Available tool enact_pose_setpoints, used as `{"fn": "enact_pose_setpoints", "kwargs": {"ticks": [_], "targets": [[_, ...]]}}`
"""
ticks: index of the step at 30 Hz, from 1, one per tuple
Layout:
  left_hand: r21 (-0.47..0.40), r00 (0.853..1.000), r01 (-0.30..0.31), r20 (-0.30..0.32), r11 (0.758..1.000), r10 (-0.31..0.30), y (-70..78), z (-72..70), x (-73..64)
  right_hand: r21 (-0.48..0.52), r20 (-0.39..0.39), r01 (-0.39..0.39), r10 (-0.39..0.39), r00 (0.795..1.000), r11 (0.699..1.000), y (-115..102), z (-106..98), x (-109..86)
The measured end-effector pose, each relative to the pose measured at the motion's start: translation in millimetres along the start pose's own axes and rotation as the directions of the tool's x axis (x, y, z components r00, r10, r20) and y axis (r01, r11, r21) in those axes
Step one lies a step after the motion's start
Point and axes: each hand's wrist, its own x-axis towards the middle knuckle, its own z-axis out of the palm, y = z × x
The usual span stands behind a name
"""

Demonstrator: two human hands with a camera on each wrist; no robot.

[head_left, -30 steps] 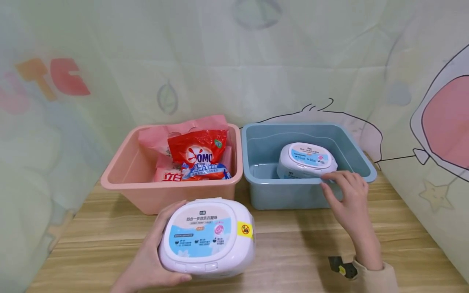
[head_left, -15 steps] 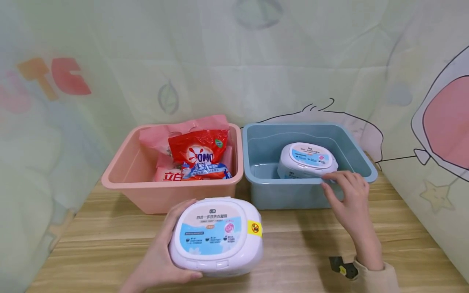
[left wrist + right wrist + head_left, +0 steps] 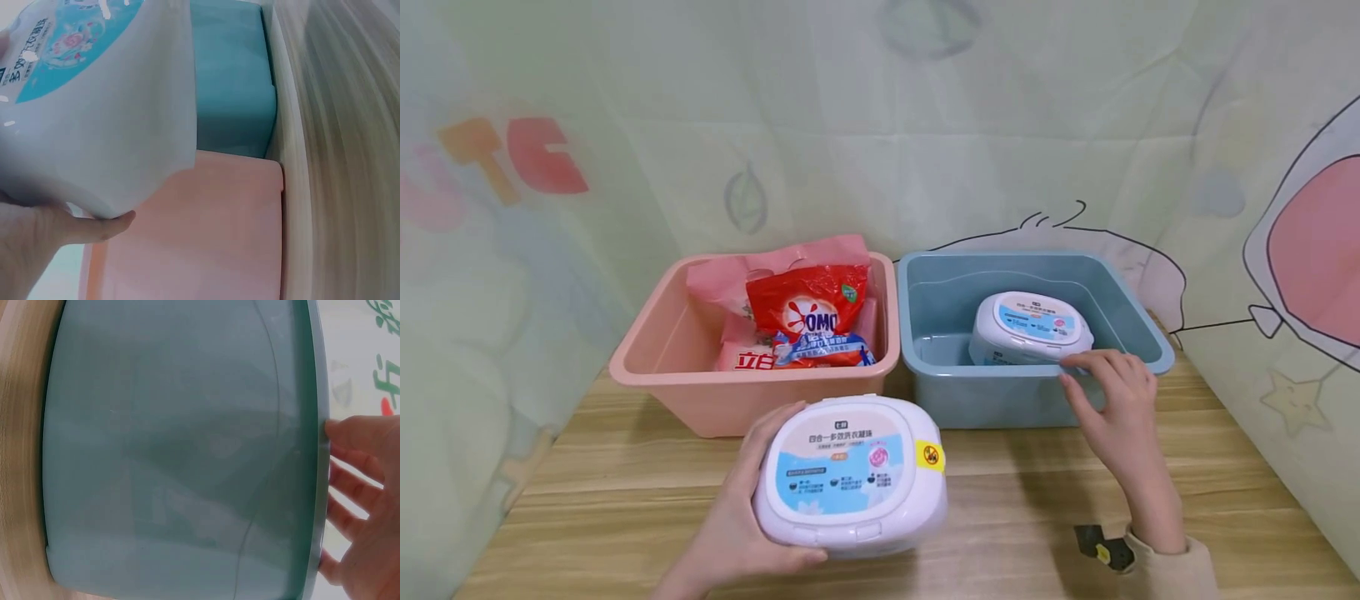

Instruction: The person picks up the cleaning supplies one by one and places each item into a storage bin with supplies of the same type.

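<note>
My left hand (image 3: 745, 508) grips the left side of a white oval tub of laundry pods (image 3: 850, 475), its lid printed blue and pink, with a yellow sticker at the right. The tub is tilted, its lid facing me, in front of the two bins. In the left wrist view the thumb lies along the base of the tub (image 3: 119, 131). My right hand (image 3: 1116, 408) holds the front rim of the blue bin (image 3: 985, 400), thumb outside and fingers over the edge. Inside that bin sits a matching white tub (image 3: 1033, 329), close to these fingertips.
To the left stands a pink bin (image 3: 655, 379) holding a red OMO detergent bag (image 3: 808, 300) and pink packages (image 3: 730, 287). Both bins sit side by side on the wood-grain table (image 3: 1000, 517), before a printed cloth backdrop (image 3: 820, 183).
The left hand has carried the held tub to the right and slightly up. My right hand keeps its place at the blue bin's rim.
</note>
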Motion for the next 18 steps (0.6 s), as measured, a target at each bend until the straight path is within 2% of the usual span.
{"fn": "enact_pose_setpoints", "kwargs": {"ticks": [8,18], "targets": [[-0.036,0.999,0.039,-0.020,0.999,-0.040,7.1,0.3,1.1,0.003,-0.002,0.004,-0.004,1.000,1.000,0,0,0.1],[-0.073,0.996,0.052,-0.062,0.996,-0.057,19.8,2.1,1.3,0.007,-0.003,0.009,-0.009,1.000,1.000,0,0,0.2]]}}
